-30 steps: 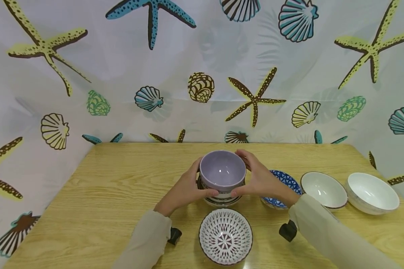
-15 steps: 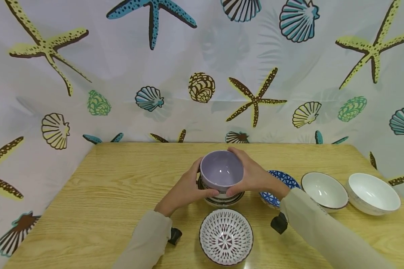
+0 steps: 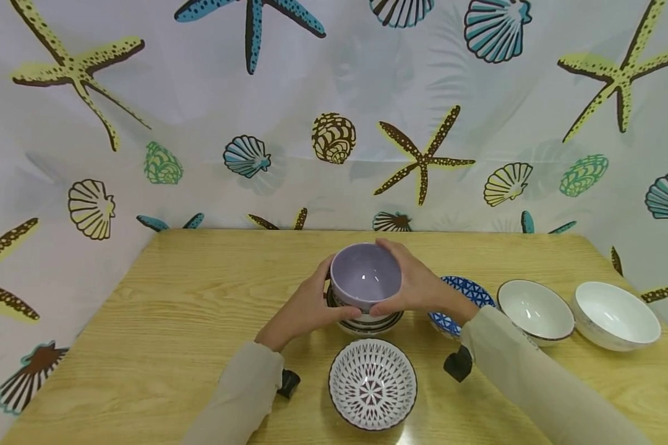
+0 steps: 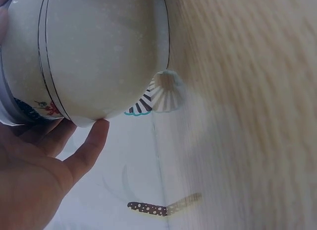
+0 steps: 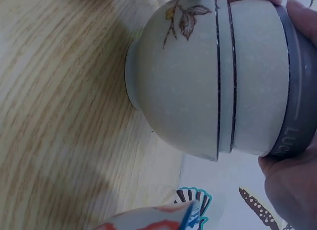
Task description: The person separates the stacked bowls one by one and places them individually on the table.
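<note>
A purple bowl [image 3: 365,275] sits at the top of a stack of cream bowls [image 3: 370,326] with dark rim lines, at mid-table. My left hand [image 3: 310,303] holds the purple bowl from the left, thumb at its front; in the left wrist view one fingertip also touches a cream bowl [image 4: 94,51]. On the other side my right hand [image 3: 412,284] grips the purple bowl, thumb in front and fingers by the far rim. Dark lettering marks the purple bowl [image 5: 299,91] in the right wrist view, just above the cream bowls [image 5: 178,91].
Nearer me stands a white bowl [image 3: 373,383] with a dark radial pattern. To the right are a blue-and-white bowl [image 3: 467,289], partly behind my right forearm, a cream dark-rimmed bowl [image 3: 534,309] and a white bowl [image 3: 616,312]. A patterned cloth [image 3: 289,185] hangs behind the wooden table [image 3: 200,296].
My right hand has shifted left, closer round the purple bowl. The left hand keeps its place on it. The head view has tipped slightly down.
</note>
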`<action>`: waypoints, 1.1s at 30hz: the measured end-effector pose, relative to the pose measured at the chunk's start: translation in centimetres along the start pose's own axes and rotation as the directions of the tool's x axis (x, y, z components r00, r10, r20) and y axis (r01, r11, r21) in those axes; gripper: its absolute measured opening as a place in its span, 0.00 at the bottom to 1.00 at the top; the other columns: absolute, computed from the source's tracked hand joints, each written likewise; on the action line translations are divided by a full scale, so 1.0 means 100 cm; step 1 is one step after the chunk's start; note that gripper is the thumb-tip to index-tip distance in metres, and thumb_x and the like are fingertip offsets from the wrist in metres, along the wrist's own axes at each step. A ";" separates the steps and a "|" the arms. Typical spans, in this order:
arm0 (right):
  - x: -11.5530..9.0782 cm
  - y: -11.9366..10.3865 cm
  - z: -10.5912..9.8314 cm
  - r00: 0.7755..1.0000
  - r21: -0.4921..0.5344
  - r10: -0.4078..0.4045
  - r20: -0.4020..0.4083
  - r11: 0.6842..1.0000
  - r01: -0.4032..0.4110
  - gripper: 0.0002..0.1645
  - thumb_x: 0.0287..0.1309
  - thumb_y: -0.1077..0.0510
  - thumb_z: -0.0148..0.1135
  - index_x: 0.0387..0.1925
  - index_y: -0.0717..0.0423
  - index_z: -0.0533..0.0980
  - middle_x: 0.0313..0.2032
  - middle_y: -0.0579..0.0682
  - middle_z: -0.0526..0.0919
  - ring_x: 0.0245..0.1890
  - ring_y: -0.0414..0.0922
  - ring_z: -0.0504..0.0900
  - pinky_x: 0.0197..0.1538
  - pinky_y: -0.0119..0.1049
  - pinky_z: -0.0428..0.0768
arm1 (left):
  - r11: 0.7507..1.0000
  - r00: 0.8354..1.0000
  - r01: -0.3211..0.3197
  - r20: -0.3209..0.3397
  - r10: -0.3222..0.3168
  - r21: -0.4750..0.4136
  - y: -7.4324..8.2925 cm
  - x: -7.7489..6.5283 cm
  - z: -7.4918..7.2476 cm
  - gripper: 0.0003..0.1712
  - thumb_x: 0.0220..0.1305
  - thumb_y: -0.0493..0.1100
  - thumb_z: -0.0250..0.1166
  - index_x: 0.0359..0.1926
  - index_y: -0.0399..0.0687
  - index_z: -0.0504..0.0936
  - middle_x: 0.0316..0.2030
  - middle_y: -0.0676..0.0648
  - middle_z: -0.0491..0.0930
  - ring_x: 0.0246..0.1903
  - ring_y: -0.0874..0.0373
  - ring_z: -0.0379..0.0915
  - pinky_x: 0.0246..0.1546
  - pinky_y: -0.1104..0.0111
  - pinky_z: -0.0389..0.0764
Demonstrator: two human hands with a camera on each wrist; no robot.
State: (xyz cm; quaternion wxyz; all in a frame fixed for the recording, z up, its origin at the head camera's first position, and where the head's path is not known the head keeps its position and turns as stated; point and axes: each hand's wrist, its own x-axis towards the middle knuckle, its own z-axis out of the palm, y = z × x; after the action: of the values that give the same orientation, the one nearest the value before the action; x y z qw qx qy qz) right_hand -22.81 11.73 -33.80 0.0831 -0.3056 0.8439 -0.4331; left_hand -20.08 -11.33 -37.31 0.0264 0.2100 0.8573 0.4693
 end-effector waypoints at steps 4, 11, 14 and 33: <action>0.001 0.000 0.001 1.000 0.015 0.000 -0.024 1.000 0.001 0.70 0.33 0.53 0.80 0.73 0.56 0.46 0.68 0.58 0.58 0.64 0.58 0.64 0.61 0.57 0.70 | 1.000 1.000 0.000 0.000 0.000 0.000 0.001 0.001 -0.001 0.61 0.49 0.54 0.75 0.75 0.50 0.45 0.70 0.45 0.58 0.68 0.46 0.56 0.63 0.48 0.66; -0.001 0.001 0.004 0.996 0.022 -0.012 -0.085 1.000 0.014 0.68 0.31 0.55 0.80 0.73 0.54 0.50 0.67 0.58 0.60 0.63 0.58 0.65 0.60 0.57 0.71 | 1.000 1.000 -0.008 0.013 0.008 -0.006 0.001 0.002 -0.001 0.61 0.50 0.53 0.75 0.75 0.49 0.45 0.70 0.44 0.57 0.69 0.46 0.55 0.64 0.47 0.65; -0.002 0.002 0.005 0.993 0.030 -0.033 -0.113 0.999 0.036 0.67 0.31 0.57 0.80 0.72 0.55 0.51 0.67 0.58 0.60 0.63 0.58 0.66 0.61 0.56 0.71 | 1.000 1.000 -0.007 0.016 0.007 -0.015 0.001 0.003 0.000 0.61 0.49 0.53 0.75 0.75 0.50 0.44 0.70 0.45 0.57 0.69 0.47 0.55 0.64 0.48 0.65; -0.005 0.001 0.001 0.979 0.066 -0.073 -0.189 0.994 0.087 0.65 0.31 0.60 0.80 0.71 0.54 0.53 0.66 0.58 0.61 0.63 0.59 0.66 0.60 0.56 0.71 | 0.999 0.999 0.044 0.011 -0.044 -0.013 -0.001 0.001 0.001 0.62 0.49 0.54 0.75 0.75 0.51 0.45 0.72 0.46 0.54 0.71 0.47 0.50 0.66 0.47 0.61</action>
State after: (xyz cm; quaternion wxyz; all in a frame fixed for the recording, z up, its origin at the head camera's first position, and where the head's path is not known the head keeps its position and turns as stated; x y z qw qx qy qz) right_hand -22.41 11.97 -34.05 -0.0028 -0.2942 0.8185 -0.4935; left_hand -20.16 -11.26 -37.47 0.0425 0.1934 0.8586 0.4729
